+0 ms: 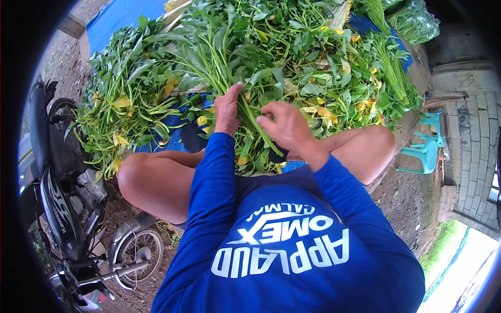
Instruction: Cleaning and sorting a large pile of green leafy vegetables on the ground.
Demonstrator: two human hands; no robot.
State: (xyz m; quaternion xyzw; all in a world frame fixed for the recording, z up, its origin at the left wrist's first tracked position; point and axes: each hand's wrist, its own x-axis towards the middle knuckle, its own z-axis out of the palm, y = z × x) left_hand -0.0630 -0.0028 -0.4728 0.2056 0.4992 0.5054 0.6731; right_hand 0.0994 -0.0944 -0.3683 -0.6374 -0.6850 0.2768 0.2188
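Observation:
My left hand (227, 108) is closed around a bunch of leafy greens (211, 65), which looks like water spinach. Its long narrow leaves fan out away from me, and the bare stems slant down to the right between my legs. Close beside those stems is my right hand (287, 130), its fingers curled and the thumb pressed in. Whatever it may pinch is too small to make out. Under and around the bunch spreads a large heap of loose greens (313, 78), with yellowed leaves (327, 116) scattered through it.
A blue tarp (122, 21) lies beneath the heap. Tied stem bundles (389, 68) and a plastic-wrapped bundle (415, 23) rest at the far right. Turquoise plastic stools (424, 154) stand to the right, a motorcycle (60, 208) at the left. My bent knees flank the work.

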